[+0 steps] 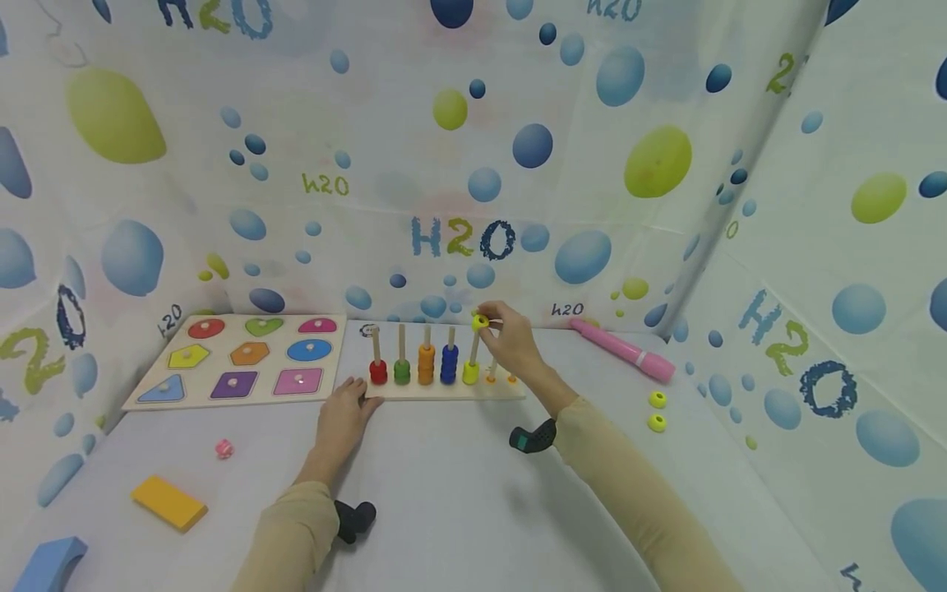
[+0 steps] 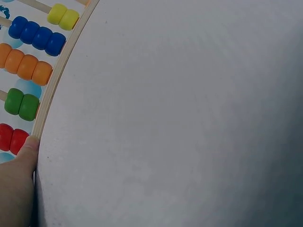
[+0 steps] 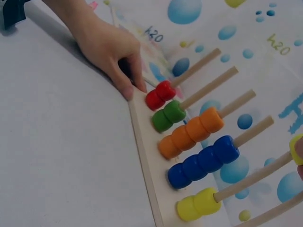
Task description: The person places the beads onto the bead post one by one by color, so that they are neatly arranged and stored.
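A wooden peg stacker (image 1: 444, 395) stands on the table with upright pegs in a row. From left to right, its pegs carry red (image 3: 161, 94), green (image 3: 169, 116), orange (image 3: 191, 132), blue (image 3: 203, 161) and yellow beads (image 3: 199, 204). My left hand (image 1: 343, 425) grips the base at its left end, thumb on the front edge beside the red beads. At the top of the yellow peg, my right hand (image 1: 515, 341) pinches a yellow bead (image 1: 480, 321). In the right wrist view that bead sits at the peg's tip, partly cut off by the frame edge.
Two loose yellow beads (image 1: 657, 423) lie at the right, near a pink marker-like stick (image 1: 625, 349). A shape puzzle board (image 1: 259, 358) is at the back left. Nearer are a small pink die-like piece (image 1: 224, 448), a yellow block (image 1: 169, 502) and a blue block (image 1: 52, 563).
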### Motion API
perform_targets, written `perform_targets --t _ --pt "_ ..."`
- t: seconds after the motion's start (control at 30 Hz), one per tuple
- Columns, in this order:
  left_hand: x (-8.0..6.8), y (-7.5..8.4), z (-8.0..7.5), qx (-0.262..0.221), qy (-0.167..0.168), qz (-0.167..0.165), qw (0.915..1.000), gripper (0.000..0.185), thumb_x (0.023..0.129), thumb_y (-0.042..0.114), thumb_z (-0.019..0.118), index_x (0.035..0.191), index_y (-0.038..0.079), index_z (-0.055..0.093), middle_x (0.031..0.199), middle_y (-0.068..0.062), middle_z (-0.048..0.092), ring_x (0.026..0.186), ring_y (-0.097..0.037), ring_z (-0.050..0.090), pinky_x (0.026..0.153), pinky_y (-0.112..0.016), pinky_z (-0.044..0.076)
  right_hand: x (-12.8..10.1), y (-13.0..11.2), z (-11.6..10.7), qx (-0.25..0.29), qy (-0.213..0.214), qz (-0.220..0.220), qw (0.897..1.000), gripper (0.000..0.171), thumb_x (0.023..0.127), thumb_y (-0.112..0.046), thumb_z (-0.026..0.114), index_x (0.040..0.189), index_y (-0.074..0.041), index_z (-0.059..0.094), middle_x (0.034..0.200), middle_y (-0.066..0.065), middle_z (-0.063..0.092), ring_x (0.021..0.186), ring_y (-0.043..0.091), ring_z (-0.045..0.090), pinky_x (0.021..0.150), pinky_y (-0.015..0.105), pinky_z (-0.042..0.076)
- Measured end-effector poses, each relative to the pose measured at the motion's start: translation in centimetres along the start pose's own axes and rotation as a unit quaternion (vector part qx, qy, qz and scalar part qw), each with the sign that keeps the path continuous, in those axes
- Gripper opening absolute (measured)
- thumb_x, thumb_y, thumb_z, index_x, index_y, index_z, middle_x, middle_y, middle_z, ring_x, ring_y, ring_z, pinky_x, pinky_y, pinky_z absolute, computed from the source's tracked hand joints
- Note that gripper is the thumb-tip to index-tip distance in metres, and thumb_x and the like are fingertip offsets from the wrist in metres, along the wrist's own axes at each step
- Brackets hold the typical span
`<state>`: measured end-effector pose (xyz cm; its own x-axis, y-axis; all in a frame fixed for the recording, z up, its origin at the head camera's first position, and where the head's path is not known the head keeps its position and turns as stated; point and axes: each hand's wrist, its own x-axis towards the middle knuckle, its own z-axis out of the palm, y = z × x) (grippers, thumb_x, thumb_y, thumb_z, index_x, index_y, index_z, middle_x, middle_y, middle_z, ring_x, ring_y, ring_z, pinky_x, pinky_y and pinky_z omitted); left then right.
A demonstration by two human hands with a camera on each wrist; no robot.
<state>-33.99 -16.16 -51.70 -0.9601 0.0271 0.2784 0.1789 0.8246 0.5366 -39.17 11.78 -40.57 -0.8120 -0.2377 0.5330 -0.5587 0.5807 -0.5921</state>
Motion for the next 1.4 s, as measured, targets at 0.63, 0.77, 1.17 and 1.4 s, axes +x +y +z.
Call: perform_targets --t 0.63,0.77,1.17,1.4 --pt "0.0 -0.1 0.0 0.003 -0.001 0.004 1.0000 0.050 0.088 0.023 0.069 0.122 -0.012 0.056 0.126 -0.028 0.054 0.125 -0.044 0.042 0.102 -0.055 0.036 -0.5 1.4 -1.6 0.042 0.061 0.037 0.997 0.030 0.086 0.003 0.063 0.116 0.002 0.057 0.109 0.012 0.065 0.102 0.021 0.062 0.089 0.025 0.051" --pt "0.1 0.0 0.1 0.007 -0.005 -0.003 1.0000 0.051 0.087 0.023 0.069 0.123 -0.011 0.055 0.127 -0.028 0.053 0.125 -0.043 0.042 0.102 -0.055 0.036 -1.0 2.4 -2.9 0.079 0.098 0.072 0.989 0.029 0.087 0.000 0.063 0.115 0.003 0.058 0.107 0.013 0.066 0.101 0.023 0.063 0.088 0.026 0.052" --pt "0.3 0.1 0.1 0.006 -0.006 0.001 1.0000 0.050 0.088 0.023 0.068 0.123 -0.012 0.055 0.127 -0.028 0.053 0.126 -0.043 0.042 0.102 -0.055 0.035 -6.9 8.0 -8.0 0.076 0.143 0.181 0.970 0.028 0.088 -0.003 0.063 0.116 0.002 0.058 0.110 0.017 0.064 0.104 0.027 0.061 0.090 0.028 0.051" --pt "0.3 0.2 0.0 0.006 -0.018 -0.009 0.9998 0.051 0.089 0.023 0.067 0.125 -0.011 0.054 0.129 -0.028 0.051 0.127 -0.043 0.039 0.103 -0.055 0.034 -11.6 11.8 -11.0 -0.006 0.123 0.236 0.964 0.028 0.091 -0.008 0.062 0.116 -0.001 0.056 0.112 0.014 0.064 0.106 0.025 0.060 0.091 0.032 0.050"
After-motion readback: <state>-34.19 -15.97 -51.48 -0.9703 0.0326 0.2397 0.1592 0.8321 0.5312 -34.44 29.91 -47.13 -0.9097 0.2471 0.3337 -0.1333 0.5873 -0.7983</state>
